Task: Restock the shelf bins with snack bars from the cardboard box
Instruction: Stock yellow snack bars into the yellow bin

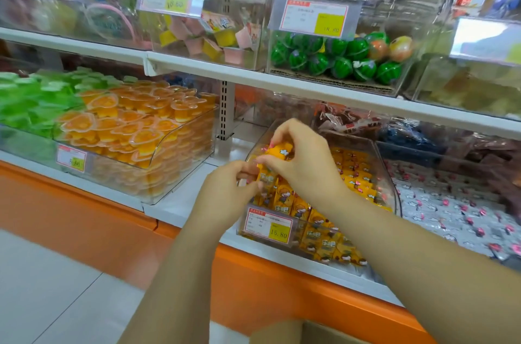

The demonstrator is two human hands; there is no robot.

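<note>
- Clear bin (393, 188), mouth: opens upward and forward over the yellow snack bars (352, 171). The upper shelf (324, 90) overhangs its rear, leaving a low gap above the bars.
- Mouth, near left corner: taken up by the left hand (225, 191) and right hand (298, 154), both pinching bars.
- Left flank: a bare shelf strip (186, 202) runs between this bin and the jelly-cup bin (180, 174), ending at the slotted upright (225, 109).
- Right flank: white wrapped sweets (439, 202) lie just beside the bin wall.
- Front face: a price tag (267, 224) juts out.
- Below: the cardboard box (324, 333) edge, under the forearms.
</note>
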